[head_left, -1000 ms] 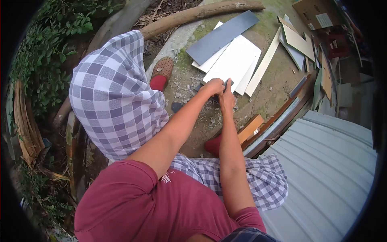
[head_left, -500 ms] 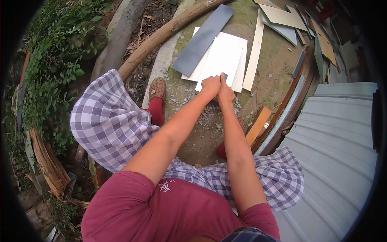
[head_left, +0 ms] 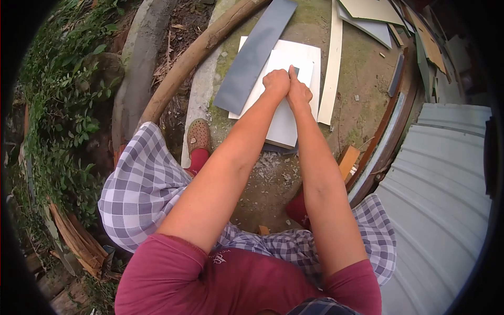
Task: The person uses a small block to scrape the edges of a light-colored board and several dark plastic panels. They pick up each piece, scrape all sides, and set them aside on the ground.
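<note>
Both hands are pressed together, side by side, over the white board (head_left: 278, 128). My left hand (head_left: 276, 82) is curled closed. My right hand (head_left: 299, 93) is also closed, with its thumb or a finger pointing forward. A small dark flat piece (head_left: 297, 70) pokes out at the front of the right hand; most of it is covered, so its kind cannot be made out. The white board lies on a larger pale board (head_left: 310, 50). A long grey board (head_left: 254, 55) rests slantwise across that one's left side.
A narrow cream strip (head_left: 329, 79) lies to the right. Several offcuts (head_left: 373, 13) are piled at the back right. Pale shavings (head_left: 270, 170) litter the ground near my feet. Corrugated metal sheet (head_left: 436, 173) borders the right; a wooden pole (head_left: 197, 50) curves along the left.
Both hands have slid forward over the white board, away from my body, uncovering its near end. The dark piece has moved forward with them. The camera view has shifted slightly.
</note>
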Action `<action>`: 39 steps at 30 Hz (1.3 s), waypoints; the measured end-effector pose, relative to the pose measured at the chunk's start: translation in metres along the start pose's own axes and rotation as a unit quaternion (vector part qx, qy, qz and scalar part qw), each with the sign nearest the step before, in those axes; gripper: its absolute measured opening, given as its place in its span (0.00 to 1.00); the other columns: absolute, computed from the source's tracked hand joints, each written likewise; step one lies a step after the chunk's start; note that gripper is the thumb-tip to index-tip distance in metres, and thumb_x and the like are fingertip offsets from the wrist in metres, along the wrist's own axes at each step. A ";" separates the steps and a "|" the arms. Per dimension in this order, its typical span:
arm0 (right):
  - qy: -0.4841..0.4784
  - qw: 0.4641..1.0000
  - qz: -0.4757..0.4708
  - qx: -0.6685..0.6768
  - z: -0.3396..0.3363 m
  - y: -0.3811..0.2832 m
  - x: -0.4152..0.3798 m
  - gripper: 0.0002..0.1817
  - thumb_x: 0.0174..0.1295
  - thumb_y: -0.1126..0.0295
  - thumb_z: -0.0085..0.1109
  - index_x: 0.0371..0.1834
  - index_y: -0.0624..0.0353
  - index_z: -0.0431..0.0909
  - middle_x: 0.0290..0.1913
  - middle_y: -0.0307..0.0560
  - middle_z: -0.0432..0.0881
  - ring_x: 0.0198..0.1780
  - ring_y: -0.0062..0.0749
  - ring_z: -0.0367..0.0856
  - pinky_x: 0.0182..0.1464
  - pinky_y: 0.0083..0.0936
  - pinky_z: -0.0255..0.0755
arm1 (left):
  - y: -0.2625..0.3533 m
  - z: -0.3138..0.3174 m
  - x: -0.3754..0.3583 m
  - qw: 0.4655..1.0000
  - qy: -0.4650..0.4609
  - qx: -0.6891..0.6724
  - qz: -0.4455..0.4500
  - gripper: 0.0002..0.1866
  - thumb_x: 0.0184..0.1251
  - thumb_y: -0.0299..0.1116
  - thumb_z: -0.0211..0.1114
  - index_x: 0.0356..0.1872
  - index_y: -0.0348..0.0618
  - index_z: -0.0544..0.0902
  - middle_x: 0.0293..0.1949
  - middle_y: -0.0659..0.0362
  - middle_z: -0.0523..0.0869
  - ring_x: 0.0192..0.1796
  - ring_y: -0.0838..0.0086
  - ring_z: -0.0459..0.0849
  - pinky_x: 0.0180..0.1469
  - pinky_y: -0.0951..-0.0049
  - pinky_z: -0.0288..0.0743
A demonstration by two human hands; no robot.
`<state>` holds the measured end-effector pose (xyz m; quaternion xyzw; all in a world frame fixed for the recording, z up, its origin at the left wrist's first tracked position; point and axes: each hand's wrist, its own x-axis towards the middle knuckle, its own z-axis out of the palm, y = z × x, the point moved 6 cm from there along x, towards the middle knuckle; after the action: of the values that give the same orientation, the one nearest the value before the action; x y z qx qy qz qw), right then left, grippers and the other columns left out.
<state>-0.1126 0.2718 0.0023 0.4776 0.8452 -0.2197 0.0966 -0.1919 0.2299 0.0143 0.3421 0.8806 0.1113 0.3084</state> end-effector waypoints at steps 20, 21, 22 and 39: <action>-0.016 0.999 0.045 0.009 0.021 0.022 -0.068 0.34 0.64 0.59 0.40 0.72 0.30 0.39 0.44 0.52 0.82 0.44 0.40 0.82 0.43 0.35 0.73 | -0.007 0.030 -0.066 0.999 0.020 0.039 0.030 0.13 0.60 0.38 0.57 0.40 0.43 0.83 0.43 0.50 0.84 0.48 0.61 0.82 0.47 0.64 0.75; -0.020 0.999 0.045 0.015 0.027 0.024 -0.078 0.34 0.64 0.59 0.40 0.72 0.30 0.39 0.44 0.52 0.82 0.44 0.41 0.82 0.43 0.35 0.73 | -0.010 0.035 -0.075 0.998 0.016 0.040 0.035 0.13 0.61 0.38 0.55 0.39 0.43 0.82 0.43 0.49 0.83 0.48 0.59 0.82 0.47 0.61 0.74; -0.023 0.999 0.044 0.022 0.034 0.025 -0.087 0.34 0.64 0.59 0.41 0.72 0.30 0.38 0.43 0.52 0.82 0.44 0.41 0.82 0.43 0.36 0.73 | -0.014 0.038 -0.087 0.998 0.012 0.042 0.039 0.13 0.61 0.38 0.52 0.38 0.43 0.81 0.42 0.48 0.83 0.47 0.58 0.81 0.48 0.59 0.73; -0.015 0.999 -0.014 0.027 0.062 -0.008 -0.166 0.36 0.62 0.67 0.44 0.72 0.35 0.40 0.39 0.55 0.83 0.40 0.44 0.83 0.40 0.37 0.75 | -0.074 0.050 -0.148 0.997 0.001 0.080 -0.002 0.14 0.63 0.36 0.52 0.43 0.44 0.82 0.46 0.49 0.83 0.50 0.59 0.81 0.49 0.62 0.75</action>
<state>-0.0348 0.1123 0.0115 0.4646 0.8440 -0.2511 0.0934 -0.1151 0.0746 0.0144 0.3641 0.8878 0.0401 0.2788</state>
